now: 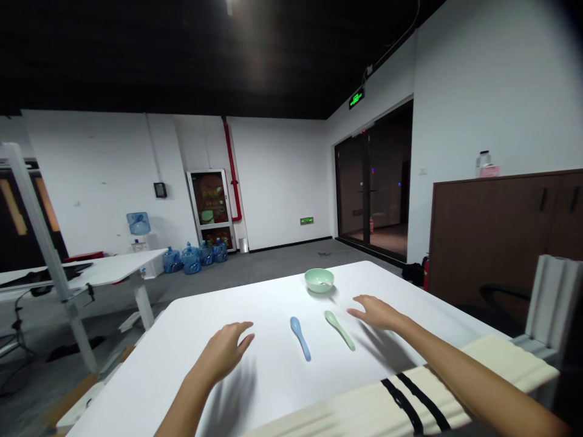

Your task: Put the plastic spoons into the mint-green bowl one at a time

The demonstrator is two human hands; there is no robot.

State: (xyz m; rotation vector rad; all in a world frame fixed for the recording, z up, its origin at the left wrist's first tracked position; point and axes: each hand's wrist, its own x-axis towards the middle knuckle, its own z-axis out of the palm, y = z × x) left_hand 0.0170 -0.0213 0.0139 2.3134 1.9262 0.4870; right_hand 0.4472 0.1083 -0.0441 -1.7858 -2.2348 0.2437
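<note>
Two plastic spoons lie on the white table [204, 321], between my hands. The blue spoon [300, 337] points toward me and sits nearer my left hand [223, 352], whose curved fingers hold nothing. My right hand [376, 312] is open and empty, its fingertips just right of the pale green spoon [339, 329]. Beyond the spoons stands a pale green bowl [319, 280], with something small and pale resting inside it. Soft shadows fall beneath both hands, which seem to hover just above the tabletop.
A cream cloth with black stripes [410, 394] lies along the near right table edge. A white aluminium post [50, 255] rises at left, beside another white desk [104, 273]. A dark brown cabinet [496, 243] stands at right. Several blue water jugs [191, 258] sit on the far floor.
</note>
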